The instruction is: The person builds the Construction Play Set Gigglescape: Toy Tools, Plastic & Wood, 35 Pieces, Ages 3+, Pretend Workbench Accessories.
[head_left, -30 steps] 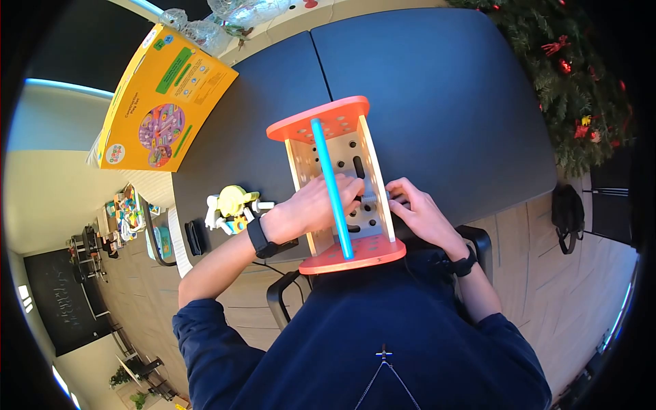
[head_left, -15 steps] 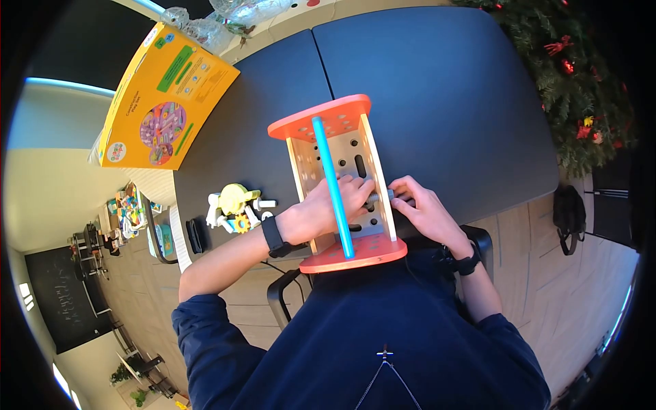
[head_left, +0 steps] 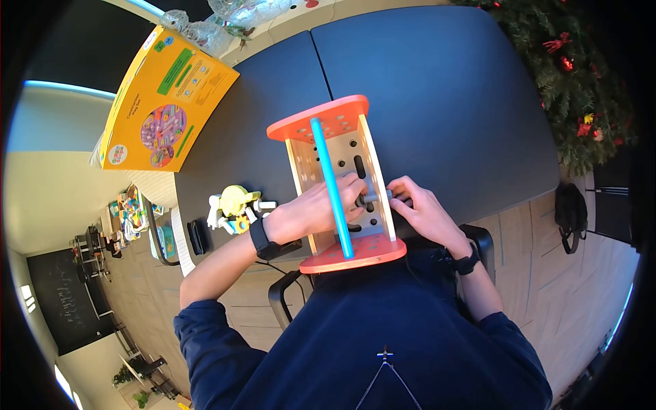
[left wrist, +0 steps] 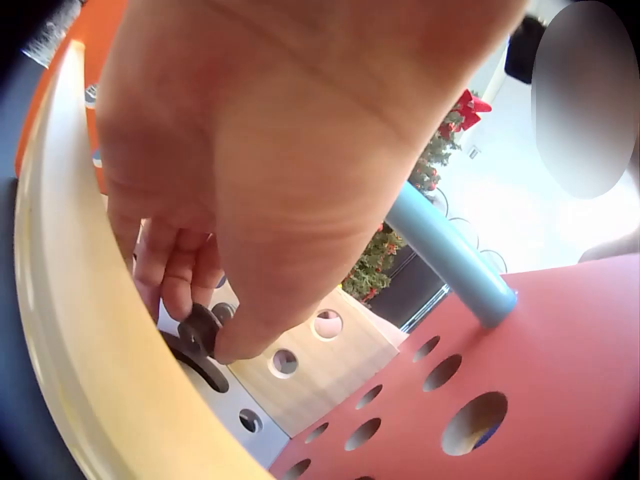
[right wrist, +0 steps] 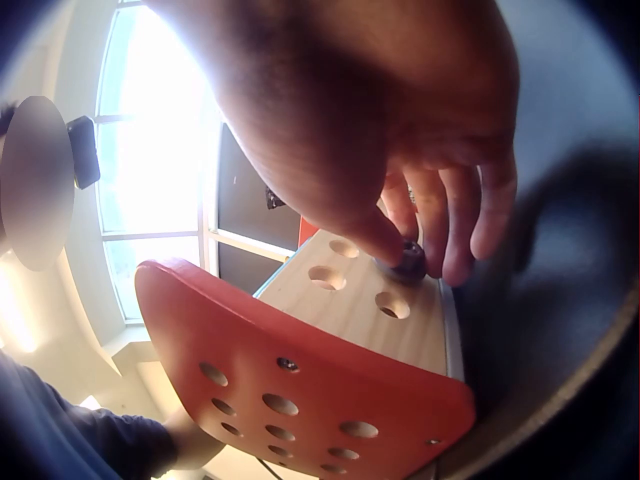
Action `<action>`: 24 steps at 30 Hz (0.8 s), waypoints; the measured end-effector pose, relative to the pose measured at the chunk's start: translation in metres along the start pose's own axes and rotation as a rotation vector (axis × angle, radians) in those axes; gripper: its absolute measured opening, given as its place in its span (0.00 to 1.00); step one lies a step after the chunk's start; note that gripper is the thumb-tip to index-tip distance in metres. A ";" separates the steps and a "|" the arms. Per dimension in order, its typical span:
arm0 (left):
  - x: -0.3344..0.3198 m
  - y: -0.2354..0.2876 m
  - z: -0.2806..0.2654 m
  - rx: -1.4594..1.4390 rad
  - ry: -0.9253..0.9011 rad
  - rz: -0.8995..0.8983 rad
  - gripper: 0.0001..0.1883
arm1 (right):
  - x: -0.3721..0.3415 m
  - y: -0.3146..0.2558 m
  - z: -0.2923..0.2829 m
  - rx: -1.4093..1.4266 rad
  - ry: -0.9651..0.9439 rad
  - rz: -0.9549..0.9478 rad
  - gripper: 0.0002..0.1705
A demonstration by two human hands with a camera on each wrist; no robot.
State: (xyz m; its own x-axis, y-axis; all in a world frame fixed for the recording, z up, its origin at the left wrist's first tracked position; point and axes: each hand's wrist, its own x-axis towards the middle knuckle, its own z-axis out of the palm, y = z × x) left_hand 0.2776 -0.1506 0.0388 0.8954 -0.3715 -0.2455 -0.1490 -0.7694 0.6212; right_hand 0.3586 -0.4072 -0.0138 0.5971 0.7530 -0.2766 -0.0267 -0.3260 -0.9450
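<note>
In the head view, a dark table [head_left: 465, 102] fills the middle, a seam dividing its top. A wooden toolbox [head_left: 352, 257] with red-orange ends and a blue rod [head_left: 333, 188] across it stands at the near edge, close to the person's body. The left hand [head_left: 307, 210] reaches inside, partly behind the rod; the right hand [head_left: 420, 208] is at the outer face of the right-hand side wall, where a grey bolt [head_left: 376, 197] spans between the two hands. A yellow carton [head_left: 167, 102] stands at the table's far left; yellow and white toy pieces [head_left: 236, 200] lie nearer. Beyond the right edge are a decorated tree [head_left: 577, 75] and, on the wood-look floor [head_left: 533, 273], a black bag [head_left: 569, 215]. A blackboard [head_left: 65, 294] with writing is at the room's left.

In the left wrist view, thumb and fingers pinch a dark round piece [left wrist: 203, 328] inside the box, just above the grey perforated base. The tree shows past the rod.

In the right wrist view, thumb and fingers grip a dark knob [right wrist: 405, 262] at the drilled wooden wall; a bright window [right wrist: 155, 180] rises behind.
</note>
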 end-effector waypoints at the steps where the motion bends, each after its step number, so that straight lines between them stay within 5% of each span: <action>1: 0.000 0.000 0.000 -0.009 -0.009 -0.004 0.18 | 0.000 0.000 0.000 -0.001 0.000 -0.003 0.15; 9: 0.006 -0.006 0.002 -0.103 -0.078 -0.068 0.16 | 0.001 -0.004 0.001 -0.017 0.004 -0.025 0.14; 15: 0.003 -0.009 0.005 -0.182 0.057 -0.038 0.19 | 0.000 -0.008 0.001 -0.028 0.006 -0.018 0.14; 24: 0.015 -0.002 0.024 0.281 0.071 -0.066 0.20 | 0.000 -0.008 0.000 -0.045 0.001 -0.027 0.15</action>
State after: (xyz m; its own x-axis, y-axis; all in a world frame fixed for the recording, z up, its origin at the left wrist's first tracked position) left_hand 0.2807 -0.1670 0.0158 0.9326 -0.2863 -0.2199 -0.1910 -0.9082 0.3724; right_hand 0.3590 -0.4047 -0.0068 0.5981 0.7610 -0.2512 0.0253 -0.3313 -0.9432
